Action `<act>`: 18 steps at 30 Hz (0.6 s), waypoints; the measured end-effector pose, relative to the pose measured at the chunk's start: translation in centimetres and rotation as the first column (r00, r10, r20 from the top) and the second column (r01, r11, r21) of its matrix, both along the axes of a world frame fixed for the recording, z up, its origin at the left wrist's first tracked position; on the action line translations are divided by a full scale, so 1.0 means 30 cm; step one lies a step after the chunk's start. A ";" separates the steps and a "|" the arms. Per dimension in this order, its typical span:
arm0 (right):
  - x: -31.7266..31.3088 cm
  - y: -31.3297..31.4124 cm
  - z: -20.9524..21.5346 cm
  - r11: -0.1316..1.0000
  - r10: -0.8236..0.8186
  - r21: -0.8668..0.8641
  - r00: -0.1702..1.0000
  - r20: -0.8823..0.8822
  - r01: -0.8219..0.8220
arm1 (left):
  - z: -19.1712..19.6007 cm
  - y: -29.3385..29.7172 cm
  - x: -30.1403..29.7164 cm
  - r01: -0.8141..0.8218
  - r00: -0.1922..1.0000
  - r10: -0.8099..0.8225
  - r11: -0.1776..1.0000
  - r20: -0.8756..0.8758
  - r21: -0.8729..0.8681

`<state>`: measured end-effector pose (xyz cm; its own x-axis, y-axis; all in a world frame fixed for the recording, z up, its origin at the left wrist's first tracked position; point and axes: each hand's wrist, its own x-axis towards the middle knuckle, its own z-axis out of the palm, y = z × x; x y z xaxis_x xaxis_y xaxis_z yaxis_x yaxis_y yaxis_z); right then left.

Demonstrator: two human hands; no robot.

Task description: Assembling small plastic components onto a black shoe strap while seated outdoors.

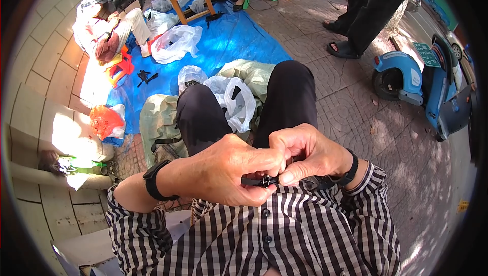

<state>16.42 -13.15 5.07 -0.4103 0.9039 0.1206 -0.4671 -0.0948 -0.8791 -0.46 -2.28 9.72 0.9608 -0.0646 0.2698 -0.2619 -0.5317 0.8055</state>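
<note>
Above my lap, my left hand (221, 169) and my right hand (310, 154) meet with fingertips pinched together. Between them is a narrow black strap (252, 181) with a small dark buckle (266, 181) that has shiny metal parts. My left thumb and fingers close on the strap on one side of the buckle. The right thumb presses on its other side. Part of the strap is hidden inside the fingers. Between my knees sits a white plastic bag (239, 104) with black pieces in it.
A blue tarp (239, 37) covers the ground ahead, with another white bag (176, 44) and black straps (146, 78) on it. A seated person (96, 29) is at the far left. Someone in black trousers (373, 7) stands near a blue scooter (404, 75) on the right.
</note>
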 end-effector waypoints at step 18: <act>-0.058 -0.026 0.015 0.661 -0.657 0.728 0.608 0.445 0.181 | -0.009 -0.007 -0.042 -0.187 0.981 0.132 0.837 0.143 0.514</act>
<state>14.68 -13.92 5.53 -0.1794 0.8233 0.5385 0.3782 0.5630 -0.7348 -1.71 -2.51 9.46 0.9406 -0.0706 0.3320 -0.1989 -0.9072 0.3707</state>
